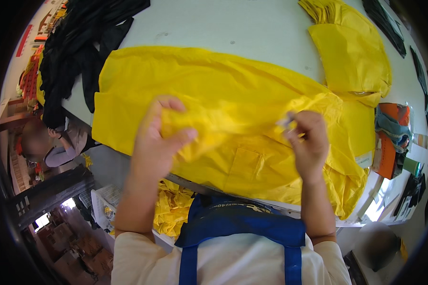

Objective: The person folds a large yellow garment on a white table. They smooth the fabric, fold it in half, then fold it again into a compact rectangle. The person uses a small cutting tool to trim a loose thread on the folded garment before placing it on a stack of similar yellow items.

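A yellow garment (209, 71) of smooth coated cloth lies spread over the table before me, with a square pocket (246, 166) on its near half. My left hand (159, 130) grips a lifted part of this garment, thumb and fingers curled about the cloth. The raised cloth between my hands is blurred. My right hand (311, 142) is closed on a small grey metal tool (286, 119), possibly thread snips, right beside the raised cloth. The fingers hide most of the tool.
Black cloth (76, 47) is heaped at the far left. A stack of yellow pieces (352, 57) lies at the far right, near an orange box (393, 147) with a blue cloth. Yellow scraps (169, 204) fill a container below the table edge. A person (64, 147) stands at left.
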### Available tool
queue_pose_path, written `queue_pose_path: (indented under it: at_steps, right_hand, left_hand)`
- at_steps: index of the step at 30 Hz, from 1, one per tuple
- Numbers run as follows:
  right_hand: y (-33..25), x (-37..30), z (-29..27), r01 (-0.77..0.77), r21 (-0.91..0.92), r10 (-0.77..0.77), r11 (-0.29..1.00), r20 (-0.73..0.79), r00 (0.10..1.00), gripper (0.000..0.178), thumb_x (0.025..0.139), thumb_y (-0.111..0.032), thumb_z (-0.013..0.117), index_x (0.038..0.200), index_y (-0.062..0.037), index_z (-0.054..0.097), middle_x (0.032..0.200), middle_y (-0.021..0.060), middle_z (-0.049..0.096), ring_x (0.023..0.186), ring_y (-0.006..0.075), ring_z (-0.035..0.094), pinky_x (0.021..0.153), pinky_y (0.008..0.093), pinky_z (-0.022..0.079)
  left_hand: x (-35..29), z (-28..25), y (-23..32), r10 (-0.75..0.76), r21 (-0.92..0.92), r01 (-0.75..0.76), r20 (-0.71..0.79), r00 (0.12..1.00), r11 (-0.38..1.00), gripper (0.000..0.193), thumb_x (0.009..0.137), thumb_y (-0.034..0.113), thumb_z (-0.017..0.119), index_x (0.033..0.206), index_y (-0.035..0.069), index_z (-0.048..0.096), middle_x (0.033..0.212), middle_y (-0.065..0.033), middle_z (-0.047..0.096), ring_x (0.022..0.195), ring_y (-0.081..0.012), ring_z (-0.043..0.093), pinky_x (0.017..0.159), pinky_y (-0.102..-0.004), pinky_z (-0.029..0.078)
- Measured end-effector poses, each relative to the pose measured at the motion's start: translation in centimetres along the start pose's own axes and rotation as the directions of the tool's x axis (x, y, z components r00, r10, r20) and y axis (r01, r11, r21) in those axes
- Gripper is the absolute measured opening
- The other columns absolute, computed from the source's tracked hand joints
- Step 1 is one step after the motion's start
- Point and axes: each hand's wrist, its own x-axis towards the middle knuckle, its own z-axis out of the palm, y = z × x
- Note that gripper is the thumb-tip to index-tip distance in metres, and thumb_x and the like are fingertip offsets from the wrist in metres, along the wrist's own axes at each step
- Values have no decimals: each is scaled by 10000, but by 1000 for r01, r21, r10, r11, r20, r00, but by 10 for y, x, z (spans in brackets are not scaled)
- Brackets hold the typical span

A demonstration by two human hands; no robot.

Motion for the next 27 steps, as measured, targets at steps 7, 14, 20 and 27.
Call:
queue_pose_path:
  at_steps: [7,14,20,27]
  right_hand:
    - [176,-20,-170,-426,-702,171,571,-406,898,281,870,-128,662,1124,-11,636,1052,131,599,897,257,600,759,322,491]
    - [155,2,-123,-116,-758,25,642,-131,991,483,881,-251,641,1321,-105,507,1322,148,503,1239,337,459,1035,471,354]
    - [179,25,-74,111,-901,193,420,208,959,511,931,-380,507,1422,-264,430,1511,-8,350,1421,246,259,1149,505,130]
    - [169,55,-76,117,-881,229,459,244,942,425,844,-137,609,1264,-189,570,1299,0,573,1218,257,476,1024,438,321]
  left_hand:
    - [132,-61,-34,167,654,-205,121,978,728,326,878,28,558,1203,48,534,1208,-78,578,1158,-197,519,1014,-281,361]
    - [215,-67,-89,207,697,-132,-24,978,704,266,895,107,593,1159,120,571,1155,-103,618,1113,-262,572,924,-324,436]
    - [273,-72,-127,317,924,-184,73,945,335,172,900,127,571,1071,136,557,989,-115,606,915,-327,594,778,-424,481]
    - [277,-109,-142,399,834,-333,150,904,439,264,922,160,545,1180,209,560,1158,-141,571,1059,-349,545,889,-416,461]
